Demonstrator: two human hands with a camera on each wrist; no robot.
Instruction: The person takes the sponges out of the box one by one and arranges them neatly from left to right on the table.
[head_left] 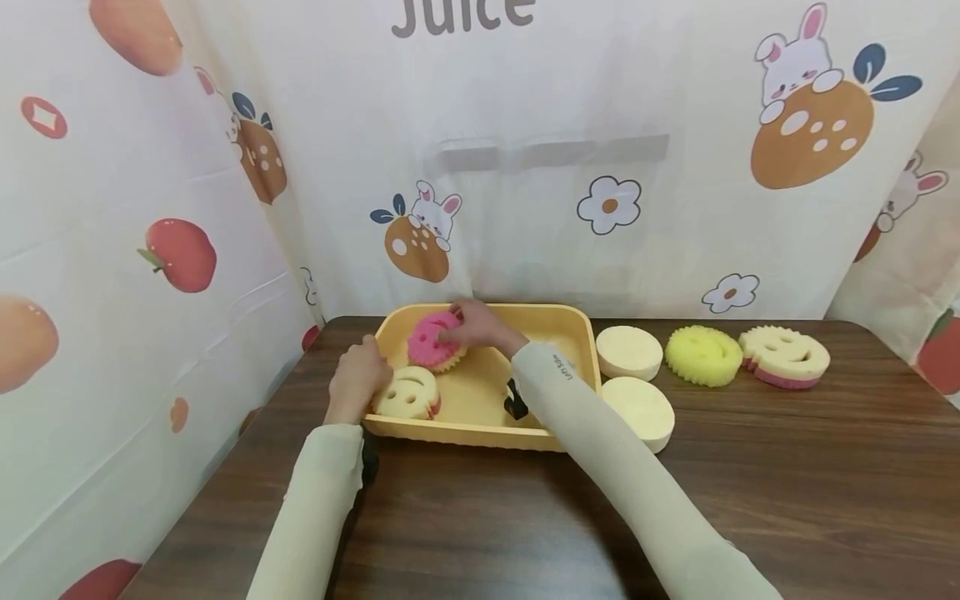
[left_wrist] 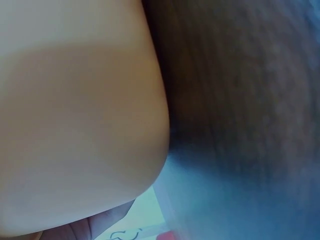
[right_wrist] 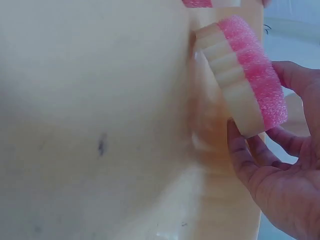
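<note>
1 pink/cream sponge (head_left: 430, 340) in R hand (head_left: 480, 323), L hand (head_left: 357, 377) part. hidden

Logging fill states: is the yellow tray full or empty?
Partly filled: the head view shows a cream-topped sponge in the tray, a pink-topped sponge gripped by the right hand, and bare floor beside them.

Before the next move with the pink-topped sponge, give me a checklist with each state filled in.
1. Right hand gripping the pink-topped sponge: ok.
2. Left hand holding the left rim of the tray: ok.
3. Pink-topped sponge lying flat: not ok, tilted.
4. Pink-topped sponge touching the tray floor: cannot tell.
5. Cream-topped smiley sponge inside the tray: ok.
</note>
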